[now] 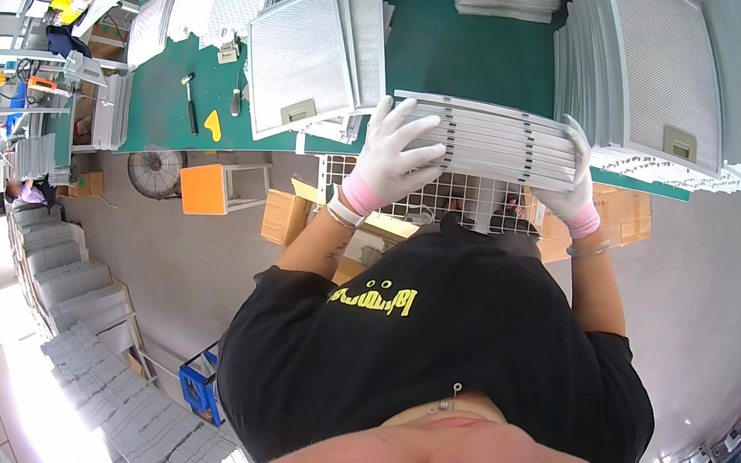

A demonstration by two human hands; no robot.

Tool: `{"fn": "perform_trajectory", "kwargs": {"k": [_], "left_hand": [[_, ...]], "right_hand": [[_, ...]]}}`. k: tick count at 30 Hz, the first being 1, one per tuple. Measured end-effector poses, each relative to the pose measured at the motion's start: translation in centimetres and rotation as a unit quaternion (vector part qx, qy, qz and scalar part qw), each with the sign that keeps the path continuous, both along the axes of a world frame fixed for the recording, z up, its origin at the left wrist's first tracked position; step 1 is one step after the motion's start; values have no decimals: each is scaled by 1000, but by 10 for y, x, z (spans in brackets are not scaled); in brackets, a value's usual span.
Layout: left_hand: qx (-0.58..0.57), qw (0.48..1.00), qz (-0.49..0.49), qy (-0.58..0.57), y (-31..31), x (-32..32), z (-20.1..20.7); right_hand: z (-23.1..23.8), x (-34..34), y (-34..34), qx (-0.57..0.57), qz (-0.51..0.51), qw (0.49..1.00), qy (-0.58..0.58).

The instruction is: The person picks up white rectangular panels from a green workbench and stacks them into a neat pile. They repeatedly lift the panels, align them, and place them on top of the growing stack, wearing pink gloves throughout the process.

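My left fingers [423,127] and right fingers [581,152] gripped opposite ends of a panel stack [502,146]; left of that stack, a hammer [191,106] lay on the worktop [480,58].

An orange-topped stool [204,189] rests on grey floor [198,251] near a green table [480,62], white glare [47,408] lower left.

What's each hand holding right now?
Left hand: holding the left end of the panel stack.
Right hand: holding the stack's right end.

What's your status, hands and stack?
Left hand, right hand: gripping opposite ends of stack. Stack at near edge of table. Panels close beside left hand.
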State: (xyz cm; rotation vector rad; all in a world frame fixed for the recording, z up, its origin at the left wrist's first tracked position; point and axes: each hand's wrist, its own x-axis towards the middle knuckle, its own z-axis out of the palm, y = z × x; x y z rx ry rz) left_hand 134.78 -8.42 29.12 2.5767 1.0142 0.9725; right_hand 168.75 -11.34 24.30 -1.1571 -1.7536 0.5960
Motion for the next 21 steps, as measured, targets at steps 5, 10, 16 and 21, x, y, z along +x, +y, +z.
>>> {"fn": "perform_trajectory", "kwargs": {"k": [5,10,16,21], "left_hand": [[-275,874,-68,-394,8,13,-28],[118,986,15,119,43,10,-73],[-153,960,-64,226,73,-8,-117],[-444,894,49,15,93,-19,-84]], "right_hand": [[-17,-1,4,13,-27,1000,0],[-55,9,25,138,10,953,-268],[-86,4,48,-13,20,963,-269],[-50,6,62,-265,50,962,42]]}}
